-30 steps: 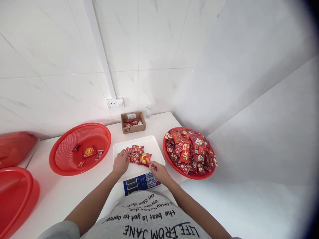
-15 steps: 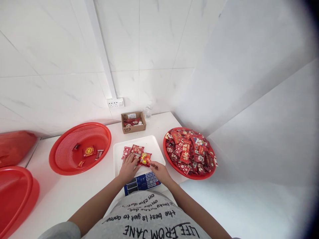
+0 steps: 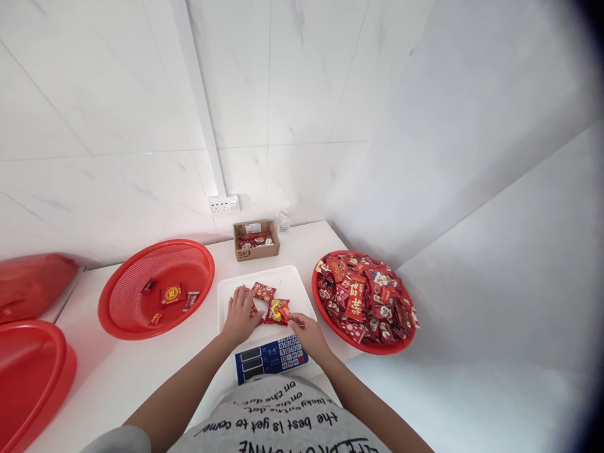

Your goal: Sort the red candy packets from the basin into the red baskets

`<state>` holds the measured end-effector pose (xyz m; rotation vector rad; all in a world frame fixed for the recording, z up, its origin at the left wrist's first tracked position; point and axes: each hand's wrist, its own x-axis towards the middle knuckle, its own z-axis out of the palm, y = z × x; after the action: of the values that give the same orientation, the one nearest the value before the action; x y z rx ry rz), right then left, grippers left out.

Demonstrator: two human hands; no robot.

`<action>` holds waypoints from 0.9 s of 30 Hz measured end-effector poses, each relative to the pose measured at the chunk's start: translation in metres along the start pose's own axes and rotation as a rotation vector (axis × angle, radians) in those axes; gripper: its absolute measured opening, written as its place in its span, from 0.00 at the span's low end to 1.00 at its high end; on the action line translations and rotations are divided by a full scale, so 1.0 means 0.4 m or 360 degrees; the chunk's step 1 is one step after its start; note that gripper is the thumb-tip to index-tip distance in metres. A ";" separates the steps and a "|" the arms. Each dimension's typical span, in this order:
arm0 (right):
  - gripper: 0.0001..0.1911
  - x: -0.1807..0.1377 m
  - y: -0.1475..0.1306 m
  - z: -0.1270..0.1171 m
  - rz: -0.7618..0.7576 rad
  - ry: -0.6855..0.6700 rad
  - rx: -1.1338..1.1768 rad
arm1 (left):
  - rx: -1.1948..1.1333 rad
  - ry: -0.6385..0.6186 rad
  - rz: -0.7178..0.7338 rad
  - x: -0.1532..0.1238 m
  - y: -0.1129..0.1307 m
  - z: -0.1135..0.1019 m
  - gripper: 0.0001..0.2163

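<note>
Several small red snack packets lie on the white pan (image 3: 302,290) of a weighing scale. My left hand (image 3: 240,319) rests over the packets on the left, its fingers stretched out and partly hiding them. Behind its fingertips lies a red packet (image 3: 264,291) with white print. My right hand (image 3: 307,333) pinches the right edge of a red and yellow snack packet (image 3: 277,311). Below the pan is the scale's blue panel (image 3: 271,358) with number keys and dark displays.
A red basket (image 3: 318,302) heaped with red packets stands at right. At left, a red mesh basket (image 3: 111,314) holds a few packets; another red basket (image 3: 56,352) is nearer. Behind the scale are a cardboard box (image 3: 257,253) of packets and a clear bottle (image 3: 284,222).
My left hand has shifted up and left over the packets, and the pink dotted one is now covered. My right hand stays at the red and yellow packet. The view has tilted slightly upward.
</note>
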<state>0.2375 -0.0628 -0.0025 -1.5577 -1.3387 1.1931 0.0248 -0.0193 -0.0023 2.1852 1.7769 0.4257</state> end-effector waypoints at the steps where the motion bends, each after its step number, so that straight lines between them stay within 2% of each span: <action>1: 0.14 0.000 -0.005 -0.002 -0.0003 0.0010 -0.0003 | -0.0006 -0.0033 -0.0083 0.010 0.001 0.007 0.28; 3: 0.14 -0.001 -0.014 -0.007 -0.0004 0.0015 -0.0008 | -0.0015 -0.0110 -0.0130 0.026 0.006 0.022 0.29; 8: 0.15 -0.007 -0.029 -0.015 -0.0012 0.0012 0.0010 | 0.0030 -0.0181 0.0067 0.030 0.025 0.045 0.27; 17: 0.12 -0.012 -0.045 -0.019 0.0036 0.0078 0.0023 | -0.0009 -0.0156 0.0293 0.008 0.002 0.024 0.17; 22: 0.12 0.001 -0.025 -0.004 0.0112 0.0171 -0.0021 | 0.0016 -0.0083 0.0139 0.007 0.000 0.025 0.21; 27: 0.06 0.035 -0.029 0.020 0.0126 0.0101 -0.0042 | 0.0148 -0.0202 0.0332 0.005 -0.012 0.037 0.23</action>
<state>0.2267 -0.0472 0.0035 -1.6670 -1.2669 1.1680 0.0268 -0.0169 -0.0176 2.4150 1.5383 0.2472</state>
